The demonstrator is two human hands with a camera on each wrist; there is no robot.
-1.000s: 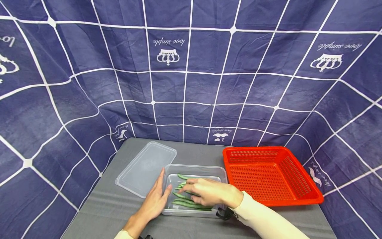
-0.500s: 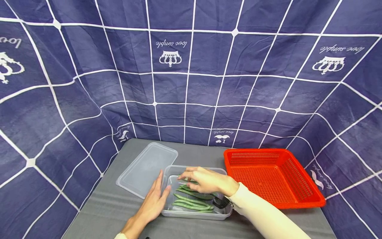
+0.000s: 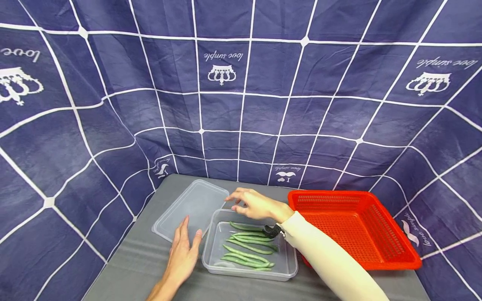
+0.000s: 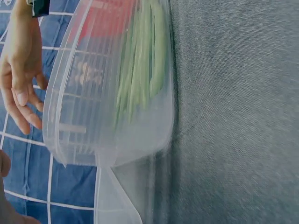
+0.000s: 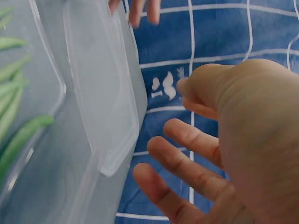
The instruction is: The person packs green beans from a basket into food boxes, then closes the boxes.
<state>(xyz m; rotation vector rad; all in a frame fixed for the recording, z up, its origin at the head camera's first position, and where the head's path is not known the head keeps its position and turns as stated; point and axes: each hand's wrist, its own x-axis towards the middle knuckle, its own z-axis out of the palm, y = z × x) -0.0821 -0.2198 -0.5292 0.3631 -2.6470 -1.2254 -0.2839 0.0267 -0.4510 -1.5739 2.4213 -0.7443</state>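
Note:
Several green beans lie side by side in a clear plastic container on the grey cloth. My right hand hangs over the container's far rim with fingers loosely bent and nothing in them; the right wrist view shows the same fingers spread apart. To the left of the container is my left hand, fingers extended and apart from its wall. The flat translucent lid lies behind the left hand, its right edge close to the container. In the left wrist view, the beans show through the container's side.
A red plastic basket with perforated walls stands right of the container, partly behind the right sleeve. Grey cloth covers the table. A blue checked curtain encloses the back and sides.
My right hand has risen out of the container toward its far rim, uncovering the beans. My left hand has let go of the container's left wall and moved left.

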